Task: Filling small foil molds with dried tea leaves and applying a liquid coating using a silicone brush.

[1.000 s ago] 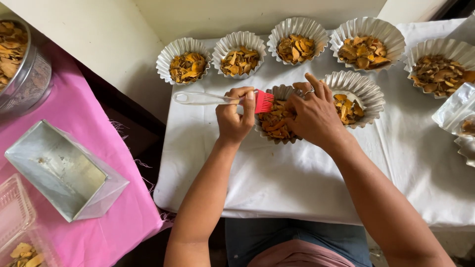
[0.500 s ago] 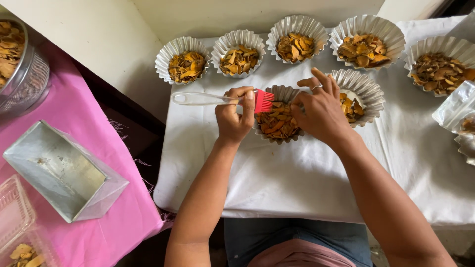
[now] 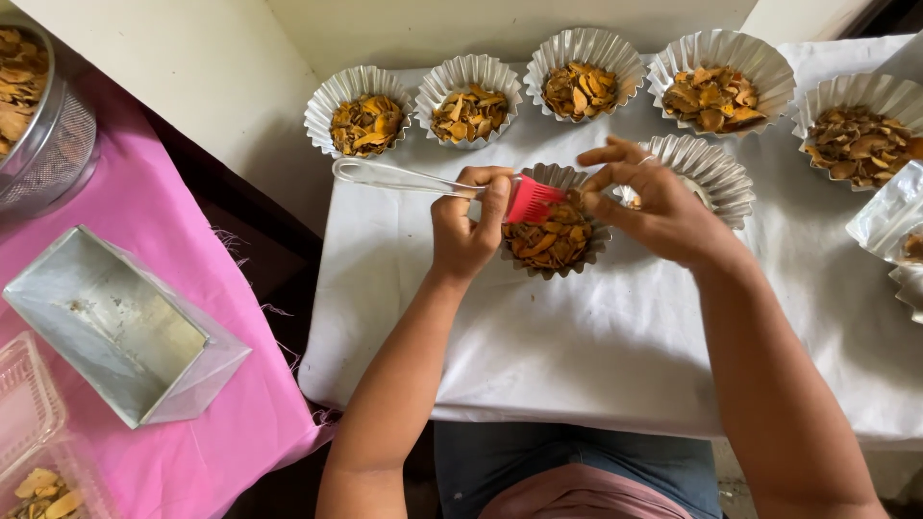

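Two hands meet over our white-clothed table (image 3: 577,356): our left hand (image 3: 468,223) is curled around a clear-handled pastry brush (image 3: 435,186), its red bristles over the fluted foil cup (image 3: 555,235) of orange-brown chips, while our right hand (image 3: 659,207) pinches at that cup's far rim. Beyond stands a row of filled cups (image 3: 467,101).

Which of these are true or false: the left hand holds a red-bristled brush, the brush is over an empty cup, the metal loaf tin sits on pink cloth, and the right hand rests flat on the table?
1. Left hand holds a red-bristled brush: true.
2. The brush is over an empty cup: false, the fluted foil cup holds dried orange pieces.
3. The metal loaf tin sits on pink cloth: true.
4. Right hand rests flat on the table: false, it is raised by the cup.
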